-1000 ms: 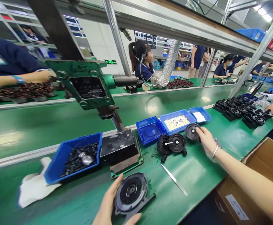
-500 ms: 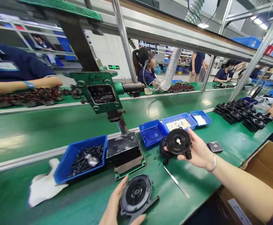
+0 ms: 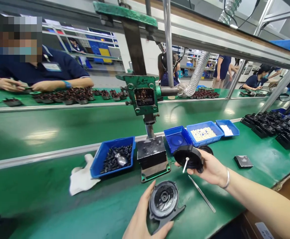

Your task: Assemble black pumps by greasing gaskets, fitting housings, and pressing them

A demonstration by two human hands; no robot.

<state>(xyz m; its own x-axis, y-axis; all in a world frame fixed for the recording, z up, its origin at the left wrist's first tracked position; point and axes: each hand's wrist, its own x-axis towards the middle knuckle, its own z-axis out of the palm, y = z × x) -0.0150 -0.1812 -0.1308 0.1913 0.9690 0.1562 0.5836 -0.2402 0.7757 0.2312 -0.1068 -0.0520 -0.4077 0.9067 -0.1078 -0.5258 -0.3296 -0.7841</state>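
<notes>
A long, glossy green tabletop runs across the view, with a brown cardboard box just beyond its near right edge. On it stands a green cast-metal bench press on a black block base. Across the line, a person in a navy polo shirt works over rows of dark parts.

Left of the press, a blue plastic tray holds loose black pieces and a steel scoop, with a white cloth glove touching its near side. Right of the press are an almost bare blue tray, a blue tray of pale pellets, and a smaller blue tray with white paper. Black pump-like housings stand in rows farther right.

The right hand is partly closed, gripping a round black plastic housing with a white pin in it, above the tabletop. The left hand curls around a round black flanged disc, its thumb and fingers on the rim. A flat steel blade lies just below the right hand.
</notes>
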